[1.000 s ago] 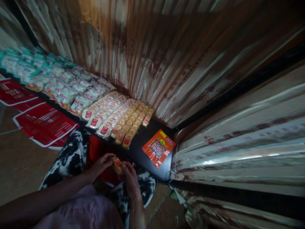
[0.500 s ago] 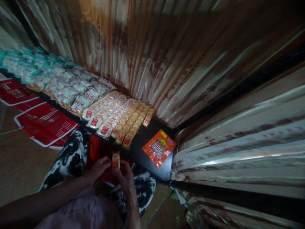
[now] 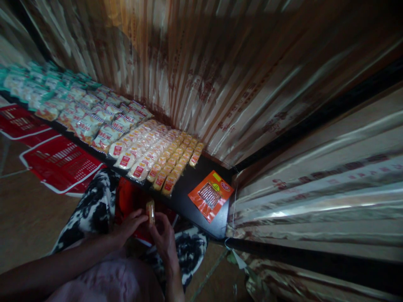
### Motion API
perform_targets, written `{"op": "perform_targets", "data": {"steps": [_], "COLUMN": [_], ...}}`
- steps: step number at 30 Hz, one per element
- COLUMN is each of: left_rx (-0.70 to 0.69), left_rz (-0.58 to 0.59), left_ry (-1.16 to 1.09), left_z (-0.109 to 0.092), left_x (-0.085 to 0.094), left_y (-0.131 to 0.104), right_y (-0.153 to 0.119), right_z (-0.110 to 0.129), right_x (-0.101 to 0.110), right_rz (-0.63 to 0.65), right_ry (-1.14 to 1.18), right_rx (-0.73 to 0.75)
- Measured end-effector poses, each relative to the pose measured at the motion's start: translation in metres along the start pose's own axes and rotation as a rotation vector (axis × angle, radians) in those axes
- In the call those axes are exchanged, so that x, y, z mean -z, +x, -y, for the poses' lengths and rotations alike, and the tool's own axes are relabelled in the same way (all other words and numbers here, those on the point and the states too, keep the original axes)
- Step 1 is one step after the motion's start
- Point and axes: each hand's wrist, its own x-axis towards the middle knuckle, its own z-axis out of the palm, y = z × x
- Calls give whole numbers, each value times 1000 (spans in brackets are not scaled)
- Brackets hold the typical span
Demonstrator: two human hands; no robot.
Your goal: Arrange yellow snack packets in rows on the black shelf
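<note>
So the small wrapped packet (image 3: 150,212) is up in the air above the lap, just off the near edge of the tabletop (image 3: 189,206), narrow side to the camera as far as I can tell. The right hand (image 3: 165,240) has it in a thumb-and-finger pinch, low on its right side. The left hand (image 3: 130,224) is half curled, fingertips right up at the other side, but honestly can't tell if it's gripping too or just touching.

My main worry is a drop: shiny wrapper, fingertips only, so if that pinch loosens mid-turn it'd probably slip onto the red thing (image 3: 124,197) between the knees. Squeeze too hard instead and whatever's inside could get crushed, if it's soft.

Other risk: the rows of yellow packets (image 3: 169,165) come right up to the front edge, so a stray knuckle could skew the lines or tip one off. The orange pouch (image 3: 210,195) lies well clear, so less of a concern imo.
</note>
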Motion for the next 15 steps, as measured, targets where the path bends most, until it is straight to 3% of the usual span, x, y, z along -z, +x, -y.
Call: {"op": "perform_targets", "data": {"steps": [5,12,15], "left_rx": [-16,-61,-80], "left_rz": [-7,226,237], "left_ry": [-16,-160,-177], "left_z": [-2,-1,0], "left_x": [-2,-6,-7], "left_y": [0,0,2], "right_y": [0,2,1], "right_z": [-6,-12,-10], "right_x": [1,7,8], "right_rz": [-54,-120,-126], "right_ry": [61,19,25], "right_rx": [-9,5,4]}}
